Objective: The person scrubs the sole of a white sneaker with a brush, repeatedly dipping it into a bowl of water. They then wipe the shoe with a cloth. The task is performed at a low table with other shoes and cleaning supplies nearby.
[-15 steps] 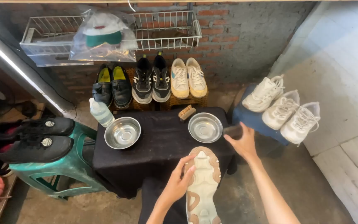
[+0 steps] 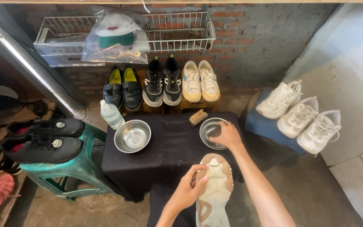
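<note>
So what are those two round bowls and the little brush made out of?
Both bowls, the left one and the right one under the right hand, look like shiny metal, probably steel: silvery and mirror-bright. The brush seems to have a pale wooden back and tan bristles, though it is too small to be sure.

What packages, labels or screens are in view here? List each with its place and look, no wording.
Clear plastic bag: in the wire wall basket, crumpled, holding a white and green cap.
Clear plastic bottle: upright left of the left steel bowl, pale, white cap, no readable label.
Screens or signs: none visible.
</note>
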